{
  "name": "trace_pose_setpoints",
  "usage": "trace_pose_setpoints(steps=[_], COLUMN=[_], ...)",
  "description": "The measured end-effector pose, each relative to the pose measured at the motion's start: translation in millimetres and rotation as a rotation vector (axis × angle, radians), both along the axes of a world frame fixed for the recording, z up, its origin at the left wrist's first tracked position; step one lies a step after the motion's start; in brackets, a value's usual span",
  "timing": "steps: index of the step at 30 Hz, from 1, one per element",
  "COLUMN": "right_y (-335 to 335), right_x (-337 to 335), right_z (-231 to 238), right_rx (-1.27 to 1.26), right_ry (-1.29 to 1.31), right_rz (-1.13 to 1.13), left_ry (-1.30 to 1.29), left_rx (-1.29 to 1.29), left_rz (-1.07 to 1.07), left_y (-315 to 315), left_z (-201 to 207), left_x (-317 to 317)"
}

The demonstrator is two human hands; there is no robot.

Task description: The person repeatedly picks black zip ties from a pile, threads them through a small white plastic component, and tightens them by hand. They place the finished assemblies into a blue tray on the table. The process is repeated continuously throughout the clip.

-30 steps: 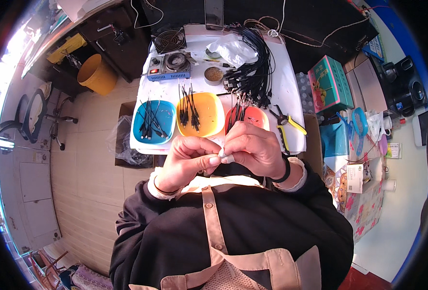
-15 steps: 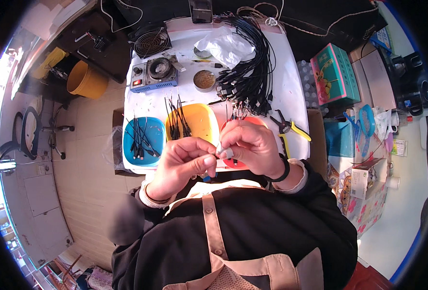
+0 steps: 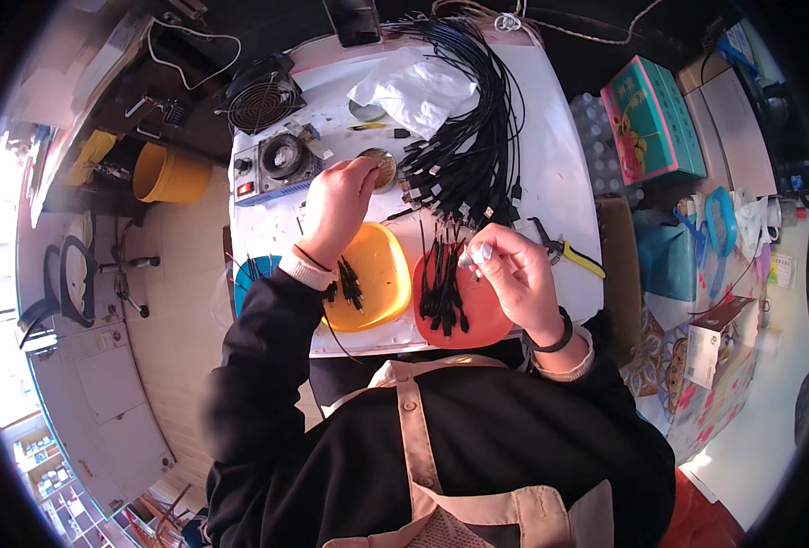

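half a second earlier the two hands had met fingertip to fingertip in front of the trays; now they were well apart. the left hand [image 3: 336,208] had gone forward to the round tin [image 3: 386,173], while the right hand [image 3: 525,277] had remained near the red tray [image 3: 479,320]. more of that tray and its black cables [image 3: 441,292] showed than before, and the left sleeve [image 3: 267,338] now covered much of the blue tray [image 3: 243,288]. the whole view had also shifted a little.

the left arm stretched forward past the yellow tray [image 3: 386,274], back of the hand up, fingers drawn together with their tips over the tin's near left side; whether they pinched anything could not be told. the right arm was bent, its hand above the red tray's right edge, thumb and forefinger close together, other fingers loosely curled. something white [image 3: 484,251] showed at those tips, but whether it was gripped or wrapped round a finger could not be told.
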State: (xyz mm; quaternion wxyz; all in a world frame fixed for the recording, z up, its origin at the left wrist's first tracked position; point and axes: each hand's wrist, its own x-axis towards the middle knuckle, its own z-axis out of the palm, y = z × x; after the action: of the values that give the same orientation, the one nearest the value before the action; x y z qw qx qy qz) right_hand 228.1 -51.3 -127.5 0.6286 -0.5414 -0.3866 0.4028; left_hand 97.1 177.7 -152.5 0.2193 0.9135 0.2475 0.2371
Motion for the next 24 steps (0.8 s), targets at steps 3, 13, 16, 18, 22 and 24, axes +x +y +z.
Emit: trace_pose_setpoints(steps=[3, 13, 16, 18, 22, 24], right_y=[-4, -4, -4, -4, -5, -7], right_x=[4, 11, 11, 11, 9, 8], right_z=[0, -2, -3, -3, -2, -1], right_rx=[-0.034, -0.037, -0.043, -0.048, -0.013, -0.009], right_ry=[0.019, 0.043, 0.029, 0.018, 0.05, 0.05], right_rz=[0.005, 0.025, 0.037, 0.037, 0.031, 0.014], left_ry=[0.05, 0.144, 0.146, 0.14, 0.098, 0.031], left_rx=[0.03, 0.008, 0.012, 0.026, -0.017, -0.062], left_rz=[-0.013, 0.005, -0.003, -0.015, -0.002, 0.021], left_y=[8, 12, 13, 14, 13, 10], left_z=[-13, -20, -20, -21, -20, -16], left_x=[7, 18, 19, 19, 19, 17])
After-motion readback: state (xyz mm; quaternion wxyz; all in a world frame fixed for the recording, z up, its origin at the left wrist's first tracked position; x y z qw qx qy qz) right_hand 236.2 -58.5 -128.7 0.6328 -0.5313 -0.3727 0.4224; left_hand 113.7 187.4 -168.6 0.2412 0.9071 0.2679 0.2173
